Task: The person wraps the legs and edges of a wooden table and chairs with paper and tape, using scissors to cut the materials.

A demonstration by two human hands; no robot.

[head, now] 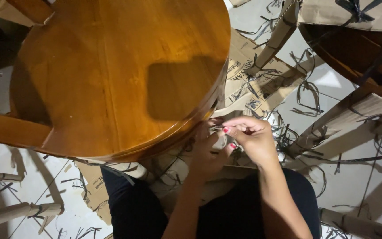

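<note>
**A:** What do I have at the hands?

**B:** I see my left hand (208, 152) and right hand (250, 135) touching, just below the rim of the round wooden tabletop (111, 75). The right fingers are pinched narrow on a thin dark strap (216, 129); whether the left grips anything, I cannot tell.

**A:** Around them?

**B:** Flattened cardboard (253, 79) and loose black strapping (308, 95) lie on the white floor (345, 177).

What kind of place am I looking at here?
Probably a furniture unpacking or packing spot on a tiled floor: a round polished wooden table, torn cardboard wrapping and cut black straps strewn about, both hands at the table's edge.
</note>
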